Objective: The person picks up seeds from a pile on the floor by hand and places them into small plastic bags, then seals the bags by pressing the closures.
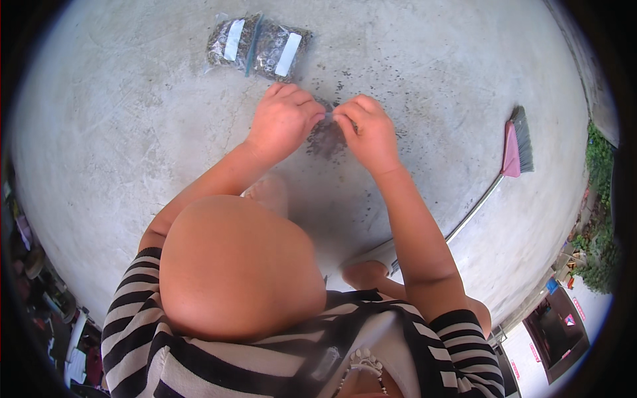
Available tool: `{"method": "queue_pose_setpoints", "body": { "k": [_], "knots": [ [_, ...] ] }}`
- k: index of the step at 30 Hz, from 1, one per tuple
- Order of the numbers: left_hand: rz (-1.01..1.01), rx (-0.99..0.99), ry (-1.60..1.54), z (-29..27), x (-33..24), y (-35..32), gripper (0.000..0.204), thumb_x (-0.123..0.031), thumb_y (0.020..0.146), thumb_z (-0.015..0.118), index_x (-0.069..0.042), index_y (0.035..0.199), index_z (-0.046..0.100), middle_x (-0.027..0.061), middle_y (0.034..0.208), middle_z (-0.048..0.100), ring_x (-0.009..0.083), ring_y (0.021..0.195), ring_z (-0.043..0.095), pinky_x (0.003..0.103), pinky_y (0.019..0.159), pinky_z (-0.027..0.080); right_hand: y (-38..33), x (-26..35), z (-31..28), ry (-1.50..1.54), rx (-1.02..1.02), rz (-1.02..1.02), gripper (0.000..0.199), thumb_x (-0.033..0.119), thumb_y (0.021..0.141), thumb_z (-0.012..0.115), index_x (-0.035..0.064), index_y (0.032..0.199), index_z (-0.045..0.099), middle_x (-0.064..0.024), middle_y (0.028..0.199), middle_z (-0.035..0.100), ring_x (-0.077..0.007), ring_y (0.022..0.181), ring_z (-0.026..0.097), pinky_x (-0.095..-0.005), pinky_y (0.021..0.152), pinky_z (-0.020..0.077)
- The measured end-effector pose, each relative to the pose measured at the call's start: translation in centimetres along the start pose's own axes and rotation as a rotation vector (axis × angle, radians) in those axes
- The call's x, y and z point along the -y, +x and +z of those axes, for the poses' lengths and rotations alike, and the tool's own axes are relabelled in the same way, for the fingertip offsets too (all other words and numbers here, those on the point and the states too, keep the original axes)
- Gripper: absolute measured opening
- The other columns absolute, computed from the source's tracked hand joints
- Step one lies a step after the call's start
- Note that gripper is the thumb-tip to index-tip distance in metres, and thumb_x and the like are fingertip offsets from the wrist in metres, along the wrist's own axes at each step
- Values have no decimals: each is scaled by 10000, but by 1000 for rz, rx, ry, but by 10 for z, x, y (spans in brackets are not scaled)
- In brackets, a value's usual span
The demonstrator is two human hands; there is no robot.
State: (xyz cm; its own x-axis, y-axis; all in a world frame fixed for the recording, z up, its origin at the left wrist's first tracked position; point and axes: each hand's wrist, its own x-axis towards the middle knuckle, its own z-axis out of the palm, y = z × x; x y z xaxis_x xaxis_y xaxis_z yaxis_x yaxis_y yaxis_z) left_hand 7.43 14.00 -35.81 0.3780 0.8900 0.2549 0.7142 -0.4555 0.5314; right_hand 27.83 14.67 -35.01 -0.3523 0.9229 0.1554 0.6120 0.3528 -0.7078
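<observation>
My left hand [286, 121] and my right hand [367, 132] meet over the concrete, fingertips pinched close together. Between them is a small clear plastic bag [328, 117]; only a pale, translucent bit of its edge shows, and the rest is hard to make out. Just below the fingertips lies a dark patch of small seed-like bits [326, 140], some scattered outward to the right. Beyond my left hand, two filled clear zip bags [277, 53] with white labels lie side by side, holding dark, grainy contents.
A broom [512, 149] with a pink head and grey bristles lies to the right, its handle running toward my right forearm. My bare knee [235, 265] rises in front of me at the left. Green plants [600, 252] and assorted clutter [50, 312] border the concrete floor [133, 99].
</observation>
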Motion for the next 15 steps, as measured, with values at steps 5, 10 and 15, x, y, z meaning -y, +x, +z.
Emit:
{"method": "queue_pose_setpoints", "body": {
  "k": [5,10,15],
  "knots": [
    [-45,-4,-31,-2,0,2,87,-157,786,791,-121,851,745,15,839,672,237,869,627,373,847,461,3,-3,1,-55,15,-18,63,73,824,726,99,867,688,-67,877,626,-305,881,618,-411,747,523],
    [-34,-8,-1,-12,8,3,68,-156,789,783,-126,825,734,15,820,662,240,860,629,377,824,457,12,7,9,-20,-18,-84,56,55,822,707,94,837,670,-77,861,616,-314,895,606,-423,740,517],
    [-36,-9,-10,-5,13,-4,60,-163,790,774,-136,798,722,10,818,663,235,859,626,379,813,452,12,-9,11,-71,-26,-137,36,54,826,688,85,838,673,-82,872,620,-329,893,587,-433,753,504]
  ]
}}
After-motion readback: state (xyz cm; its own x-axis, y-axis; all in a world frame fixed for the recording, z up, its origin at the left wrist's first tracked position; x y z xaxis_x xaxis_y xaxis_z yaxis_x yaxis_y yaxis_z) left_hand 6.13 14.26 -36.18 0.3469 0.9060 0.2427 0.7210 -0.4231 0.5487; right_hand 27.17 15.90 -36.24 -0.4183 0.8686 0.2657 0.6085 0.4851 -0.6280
